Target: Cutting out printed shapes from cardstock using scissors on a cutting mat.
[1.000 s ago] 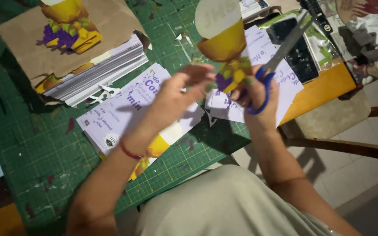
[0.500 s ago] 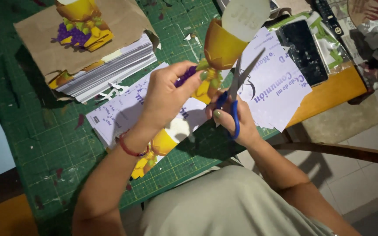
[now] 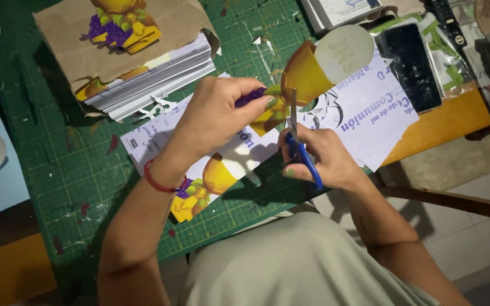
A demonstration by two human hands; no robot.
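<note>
Pinching the paper cut-out (image 3: 304,71) at its lower end, the left hand (image 3: 216,116) grips it above the green cutting mat (image 3: 58,170); its long axis runs up and to the right, away from the body; the right hand (image 3: 319,161), closed through the blue-handled scissors (image 3: 299,141), sits just below it, blades pointing up into the cut-out's narrow base; the piece shows a golden cup, a pale round disc above, purple grapes beneath.

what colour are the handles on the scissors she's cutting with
Blue, seen in the head view: the scissors' handles loop around the right hand's fingers.
</note>
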